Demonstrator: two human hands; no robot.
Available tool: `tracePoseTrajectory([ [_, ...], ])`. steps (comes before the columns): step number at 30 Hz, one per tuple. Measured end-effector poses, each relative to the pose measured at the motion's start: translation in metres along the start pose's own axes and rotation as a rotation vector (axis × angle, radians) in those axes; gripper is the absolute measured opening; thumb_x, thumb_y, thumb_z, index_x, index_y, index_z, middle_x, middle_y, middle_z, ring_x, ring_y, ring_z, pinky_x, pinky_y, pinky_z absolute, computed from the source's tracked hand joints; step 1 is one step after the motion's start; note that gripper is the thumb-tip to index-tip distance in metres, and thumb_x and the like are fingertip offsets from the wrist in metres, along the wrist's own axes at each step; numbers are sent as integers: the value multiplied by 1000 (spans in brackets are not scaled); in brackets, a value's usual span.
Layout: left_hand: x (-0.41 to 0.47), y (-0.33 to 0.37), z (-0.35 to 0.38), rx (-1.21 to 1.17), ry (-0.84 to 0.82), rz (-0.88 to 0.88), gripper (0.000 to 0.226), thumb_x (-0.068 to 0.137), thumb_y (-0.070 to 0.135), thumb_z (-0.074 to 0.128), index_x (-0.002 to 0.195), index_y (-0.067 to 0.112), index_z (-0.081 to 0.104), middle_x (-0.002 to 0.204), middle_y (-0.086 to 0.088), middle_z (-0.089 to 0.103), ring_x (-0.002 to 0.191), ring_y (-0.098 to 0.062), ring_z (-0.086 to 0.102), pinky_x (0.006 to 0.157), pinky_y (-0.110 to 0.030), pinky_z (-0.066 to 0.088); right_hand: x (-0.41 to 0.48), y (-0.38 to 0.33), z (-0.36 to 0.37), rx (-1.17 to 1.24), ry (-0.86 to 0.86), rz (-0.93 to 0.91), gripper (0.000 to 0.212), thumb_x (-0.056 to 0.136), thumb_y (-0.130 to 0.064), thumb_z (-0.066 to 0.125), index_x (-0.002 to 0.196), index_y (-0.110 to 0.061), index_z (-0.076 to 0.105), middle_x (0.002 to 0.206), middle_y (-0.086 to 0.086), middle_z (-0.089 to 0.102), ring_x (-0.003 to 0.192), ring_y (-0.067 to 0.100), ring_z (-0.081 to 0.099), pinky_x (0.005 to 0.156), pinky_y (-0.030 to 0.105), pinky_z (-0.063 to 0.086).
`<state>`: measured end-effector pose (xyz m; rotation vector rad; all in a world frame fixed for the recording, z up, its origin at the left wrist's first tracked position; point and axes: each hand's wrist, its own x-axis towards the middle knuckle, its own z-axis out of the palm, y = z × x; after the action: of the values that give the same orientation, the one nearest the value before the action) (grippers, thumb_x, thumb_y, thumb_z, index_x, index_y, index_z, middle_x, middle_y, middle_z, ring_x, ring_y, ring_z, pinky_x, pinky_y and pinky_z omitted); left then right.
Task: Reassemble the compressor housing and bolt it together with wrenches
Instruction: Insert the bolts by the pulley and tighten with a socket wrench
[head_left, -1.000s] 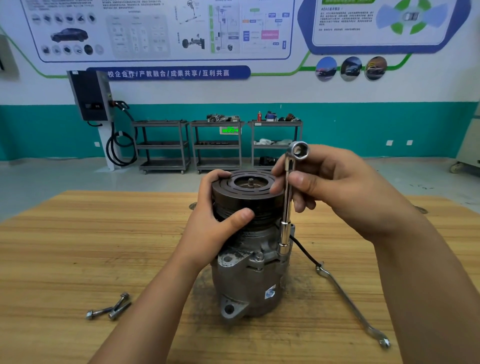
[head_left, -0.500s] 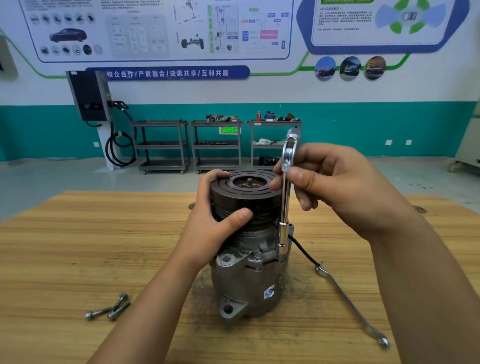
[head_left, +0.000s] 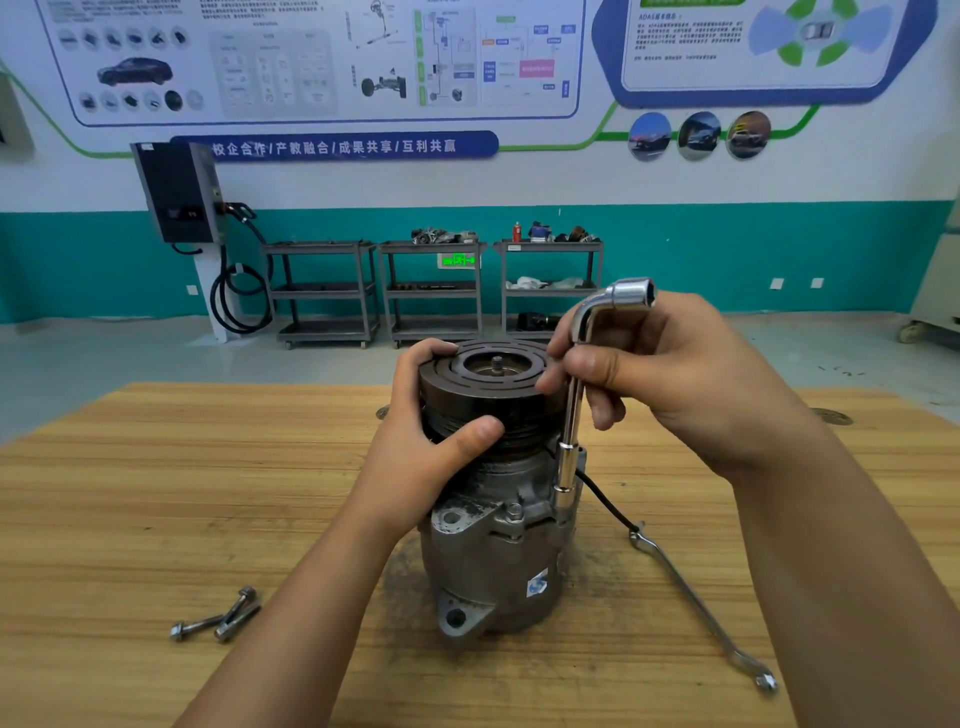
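**Socket wrench planted on the compressor**

The grey cast-metal compressor housing (head_left: 498, 561) stands upright mid-way across the wooden tabletop (head_left: 156, 493). The left hand (head_left: 431, 447) grips the dark grooved pulley (head_left: 488, 395) on top of it. The right hand (head_left: 675, 384) pinches the shiny L-shaped socket wrench (head_left: 571, 415), upright against the compressor's right shoulder. Loose steel bolts (head_left: 218, 618) lie left of the compressor, and a slim flat spanner (head_left: 696, 597) lies to its right.

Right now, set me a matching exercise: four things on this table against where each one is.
1 socket wrench
2 flat wrench
3 loose bolts
4 pulley

A on the table left of the compressor
B gripped by the left hand
C upright in the right hand
D on the table right of the compressor

Pairs: 1-C, 2-D, 3-A, 4-B
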<state>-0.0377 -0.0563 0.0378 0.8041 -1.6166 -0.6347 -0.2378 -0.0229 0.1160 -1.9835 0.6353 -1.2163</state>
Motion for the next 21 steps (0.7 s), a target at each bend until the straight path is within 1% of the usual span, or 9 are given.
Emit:
tracePoseTrajectory([
  [3, 0, 0, 0, 0, 2, -5, 64, 59, 52, 69, 114, 40, 40, 106, 34, 59, 101, 3, 60, 82, -15, 48, 2, 4, 5, -27, 63, -32, 13, 86, 0, 60, 82, -12, 62, 72, 6, 72, 40, 3, 48, 43, 15, 41],
  [5, 0, 0, -1, 1, 2, -3, 65, 58, 52, 68, 115, 39, 40, 106, 34, 59, 101, 4, 60, 83, -15, 48, 3, 9, 7, 50, 28, -30, 6, 86, -13, 59, 86, -15, 64, 69, 3, 67, 42, 3, 45, 43, 14, 37],
  [6, -1, 0, -1, 1, 2, -3, 65, 58, 53, 68, 115, 39, 39, 105, 35, 59, 100, 4, 60, 82, -15, 48, 3, 12, 7, 120, -22, -10, 11, 86, -23, 57, 92, -18, 65, 72, 1, 65, 44, 4, 43, 45, 14, 36],
  [9, -1, 1, 0, 1, 1, -7, 64, 59, 54, 68, 115, 40, 39, 105, 35, 59, 99, 6, 60, 78, -12, 47, 4, 18, 3, 339, -171, 64, 51, 85, -57, 46, 112, -18, 64, 82, -2, 60, 51, 3, 40, 47, 14, 33],
  [11, -2, 1, 0, 0, 0, -8, 65, 58, 54, 68, 115, 40, 39, 104, 36, 59, 98, 6, 60, 77, -10, 47, 5, 18, 1, 404, -200, 81, 63, 80, -67, 38, 107, -18, 68, 81, -2, 61, 50, 2, 41, 45, 14, 30],
  [15, -1, 2, 0, -2, -1, -6, 66, 58, 53, 68, 115, 37, 39, 101, 37, 58, 98, 7, 60, 79, -12, 47, 7, 19, 4, 451, -181, 78, 60, 67, -74, 52, 85, -20, 70, 76, -2, 62, 47, 0, 40, 43, 15, 25],
  [17, -1, 1, 0, -1, -2, -6, 66, 58, 53, 68, 115, 37, 39, 101, 37, 58, 98, 7, 60, 79, -12, 46, 9, 19, 7, 480, -169, 82, 58, 63, -74, 55, 79, -21, 69, 75, -2, 63, 45, -1, 39, 43, 13, 28],
  [19, -2, 1, 0, 3, -3, -5, 66, 58, 54, 67, 115, 37, 39, 101, 38, 58, 97, 7, 60, 78, -11, 47, 9, 18, 9, 495, -167, 67, 56, 63, -73, 55, 77, -21, 68, 77, 0, 66, 44, -1, 39, 45, 12, 35],
  [21, -1, 1, 0, 3, -2, -5, 67, 58, 54, 67, 115, 37, 39, 101, 38, 58, 97, 7, 60, 79, -12, 47, 9, 18, 10, 488, -162, 60, 56, 62, -74, 55, 77, -21, 68, 73, 1, 67, 43, 0, 40, 47, 13, 36],
])
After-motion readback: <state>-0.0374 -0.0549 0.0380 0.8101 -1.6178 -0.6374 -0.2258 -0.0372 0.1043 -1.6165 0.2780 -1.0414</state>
